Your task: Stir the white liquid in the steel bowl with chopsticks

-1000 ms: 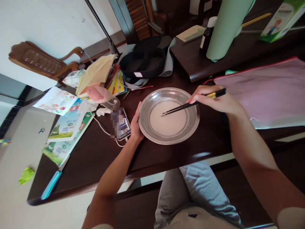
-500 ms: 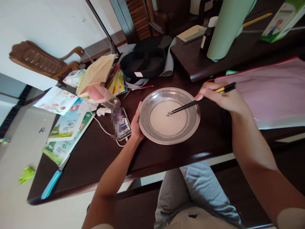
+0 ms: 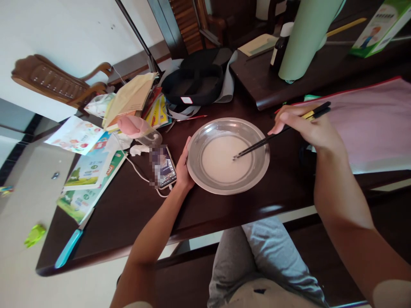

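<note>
A round metal bowl [image 3: 228, 188] stands on the dark wooden table, with a milky off-white liquid [image 3: 221, 160] covering its bottom. My left hand [image 3: 185, 169] grips the bowl's left rim; its fingers are partly hidden beneath and behind the side. In my right hand [image 3: 302, 126], above the bowl's right edge, is a pair of black chopsticks [image 3: 257, 145] with gold bands near the top. They slant down to the left, and their tips are at the liquid's surface, slightly right of the middle. Just left of my left hand lies a phone [image 3: 165, 167] with a lit screen and a plugged-in cable.
A knife [image 3: 69, 248] with a turquoise handle lies at the table's left end, beside booklets [image 3: 83, 171]. Behind the bowl are a black case [image 3: 194, 85] and a red pencil [image 3: 194, 117]. A pink mesh pouch [image 3: 379, 124] is at right; a green bottle [image 3: 308, 42] stands on the raised surface.
My right hand has moved a little up and to the right, drawing the chopstick tips rightward across the liquid. The left hand and bowl have stayed in place.
</note>
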A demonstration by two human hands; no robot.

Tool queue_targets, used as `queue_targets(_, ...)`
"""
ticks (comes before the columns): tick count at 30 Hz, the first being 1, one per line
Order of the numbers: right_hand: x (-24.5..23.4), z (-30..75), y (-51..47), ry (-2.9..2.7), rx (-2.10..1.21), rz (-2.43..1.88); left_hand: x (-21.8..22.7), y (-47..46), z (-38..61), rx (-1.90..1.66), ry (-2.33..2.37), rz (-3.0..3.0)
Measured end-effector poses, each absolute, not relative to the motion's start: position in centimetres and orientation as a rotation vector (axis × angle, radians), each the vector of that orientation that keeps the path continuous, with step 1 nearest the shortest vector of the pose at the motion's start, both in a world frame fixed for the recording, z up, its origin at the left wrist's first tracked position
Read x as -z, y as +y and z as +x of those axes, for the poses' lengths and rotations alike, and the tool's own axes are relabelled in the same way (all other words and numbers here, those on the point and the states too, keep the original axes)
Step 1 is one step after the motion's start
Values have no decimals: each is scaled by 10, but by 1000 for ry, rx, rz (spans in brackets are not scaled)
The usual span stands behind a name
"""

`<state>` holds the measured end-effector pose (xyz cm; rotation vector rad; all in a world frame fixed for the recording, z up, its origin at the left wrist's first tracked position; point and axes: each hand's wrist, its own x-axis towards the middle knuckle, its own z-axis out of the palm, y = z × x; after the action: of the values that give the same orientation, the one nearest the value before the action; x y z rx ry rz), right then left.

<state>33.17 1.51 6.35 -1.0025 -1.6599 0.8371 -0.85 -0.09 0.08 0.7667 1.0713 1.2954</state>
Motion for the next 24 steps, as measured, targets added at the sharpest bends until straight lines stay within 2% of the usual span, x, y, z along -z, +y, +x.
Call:
queue_targets(5,-60,320,13,-1841,-1036,-872,-1,-2,-8,-1298,1086,766)
queue_targets(12,-62,330,15,-1685,-807,-1040,0,-1,-8,-1294,1072,751)
queue_targets(18,-61,321,13,-1847,-1046,-898,-1,-2,-8,-1306,1083,759)
queue_targets(24,-61,328,15,-1696,-819,-1061,0,-1,-8,-1298,1071,748)
